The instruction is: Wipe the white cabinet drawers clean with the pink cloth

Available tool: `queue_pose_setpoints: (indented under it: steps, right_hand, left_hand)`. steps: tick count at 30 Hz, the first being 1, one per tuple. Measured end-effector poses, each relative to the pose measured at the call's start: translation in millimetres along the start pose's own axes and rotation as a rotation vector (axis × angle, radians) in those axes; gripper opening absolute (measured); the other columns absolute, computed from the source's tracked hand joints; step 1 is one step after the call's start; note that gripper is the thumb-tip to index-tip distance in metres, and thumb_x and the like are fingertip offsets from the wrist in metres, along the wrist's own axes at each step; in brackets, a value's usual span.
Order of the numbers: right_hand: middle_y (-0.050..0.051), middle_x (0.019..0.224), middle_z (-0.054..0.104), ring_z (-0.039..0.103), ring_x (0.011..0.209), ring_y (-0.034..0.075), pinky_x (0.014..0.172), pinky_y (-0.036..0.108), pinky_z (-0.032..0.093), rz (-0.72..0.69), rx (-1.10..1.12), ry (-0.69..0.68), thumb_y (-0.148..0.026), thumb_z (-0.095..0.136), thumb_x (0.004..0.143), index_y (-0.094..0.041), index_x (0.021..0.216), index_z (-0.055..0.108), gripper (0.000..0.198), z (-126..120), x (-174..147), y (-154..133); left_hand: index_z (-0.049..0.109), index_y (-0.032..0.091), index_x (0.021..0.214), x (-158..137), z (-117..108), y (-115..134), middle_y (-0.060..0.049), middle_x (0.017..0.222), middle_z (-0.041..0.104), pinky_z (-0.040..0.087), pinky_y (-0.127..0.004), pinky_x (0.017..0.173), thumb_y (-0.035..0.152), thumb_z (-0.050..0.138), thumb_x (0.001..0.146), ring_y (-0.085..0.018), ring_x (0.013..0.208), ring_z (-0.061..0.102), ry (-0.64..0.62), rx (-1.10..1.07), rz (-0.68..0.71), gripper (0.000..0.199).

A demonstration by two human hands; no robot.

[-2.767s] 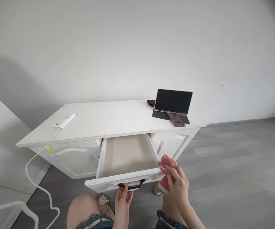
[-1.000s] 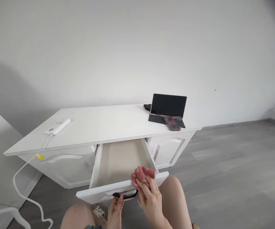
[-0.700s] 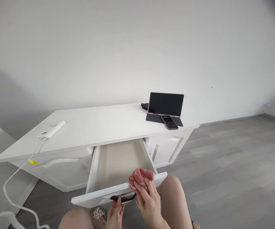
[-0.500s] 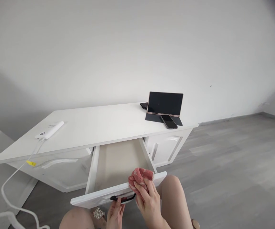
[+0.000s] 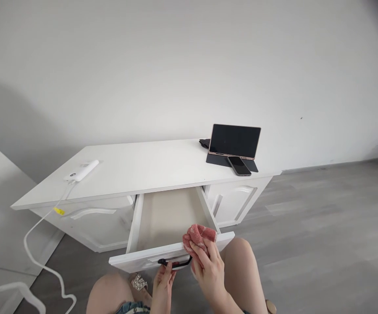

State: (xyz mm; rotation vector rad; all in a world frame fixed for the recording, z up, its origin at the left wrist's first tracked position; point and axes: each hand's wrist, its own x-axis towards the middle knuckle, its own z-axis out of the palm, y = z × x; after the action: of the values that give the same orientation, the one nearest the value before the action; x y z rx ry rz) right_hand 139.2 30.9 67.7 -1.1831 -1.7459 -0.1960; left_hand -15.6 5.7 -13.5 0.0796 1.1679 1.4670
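A white drawer (image 5: 143, 258) is pulled out from the middle of a low white cabinet, and its pale inside shows bare. My right hand (image 5: 210, 272) is closed on a crumpled pink-red cloth (image 5: 198, 237), pressed against the top edge of the drawer front, right of its middle. Below and to the left, my left hand (image 5: 163, 281) has its fingers closed around the black drawer handle (image 5: 184, 263) near its left end. A bit of pink shows behind the handle; I cannot tell whether it belongs to the cloth.
On the cabinet top (image 5: 143, 165) stand a propped tablet (image 5: 235, 140) and a phone (image 5: 239, 166), with a dark item (image 5: 204, 143) behind. A white power bank (image 5: 81, 171) trails a white cable (image 5: 28, 250) at the left. My knees (image 5: 239, 261) flank the drawer front.
The head view has shifted, so the cabinet sits slightly farther right and higher. Both hands keep their holds on the cloth and the handle; the drawer stays pulled out.
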Motion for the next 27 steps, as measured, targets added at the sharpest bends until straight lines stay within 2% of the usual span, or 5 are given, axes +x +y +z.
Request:
queue_pose_setpoints:
  steps: [10, 18, 21, 24, 27]
  right_hand:
    - [0.010, 0.107, 0.063, 0.064, 0.092, 0.021, 0.068, 0.030, 0.059, -0.041, 0.002, -0.062, -0.015, 0.053, 0.093, -0.026, 0.116, 0.071, 0.032, 16, -1, -27]
    - [0.011, 0.103, 0.064, 0.066, 0.087, 0.021, 0.064, 0.030, 0.059, -0.057, 0.018, -0.107, -0.015, 0.046, 0.096, -0.024, 0.115, 0.071, 0.032, 23, 3, -46]
    - [0.010, 0.102, 0.064, 0.066, 0.085, 0.020, 0.063, 0.029, 0.058, -0.055, 0.024, -0.123, -0.015, 0.047, 0.095, -0.024, 0.114, 0.071, 0.032, 23, 2, -46]
    - [0.010, 0.104, 0.064, 0.065, 0.086, 0.021, 0.064, 0.030, 0.058, -0.050, 0.028, -0.133, -0.014, 0.048, 0.094, -0.024, 0.115, 0.070, 0.032, 24, 1, -45]
    - [0.011, 0.107, 0.063, 0.065, 0.088, 0.022, 0.066, 0.031, 0.058, -0.027, 0.048, -0.156, -0.011, 0.050, 0.091, -0.025, 0.116, 0.070, 0.034, 26, 1, -49]
  left_hand:
    - [0.067, 0.021, 0.066, -7, 3, 2, -0.002, 0.074, 0.072, 0.057, -0.030, 0.078, 0.026, 0.093, 0.051, -0.019, 0.076, 0.070, -0.046, -0.020, 0.002, 0.031]
    - [0.065, 0.025, 0.069, -6, 2, 0, -0.008, 0.084, 0.077, 0.057, -0.045, 0.092, 0.034, 0.085, 0.060, -0.031, 0.100, 0.072, -0.142, 0.012, 0.044, 0.024]
    - [0.068, 0.025, 0.073, -5, 1, 2, -0.007, 0.083, 0.076, 0.057, -0.044, 0.094, 0.036, 0.086, 0.059, -0.031, 0.100, 0.072, -0.149, 0.023, 0.057, 0.025]
    - [0.066, 0.025, 0.067, -7, 2, 2, -0.007, 0.079, 0.075, 0.056, -0.045, 0.094, 0.041, 0.087, 0.056, -0.031, 0.095, 0.073, -0.158, 0.074, 0.076, 0.028]
    - [0.068, 0.025, 0.068, -10, 9, -2, -0.009, 0.080, 0.076, 0.058, -0.046, 0.088, 0.047, 0.083, 0.060, -0.034, 0.096, 0.073, -0.136, 0.197, 0.171, 0.027]
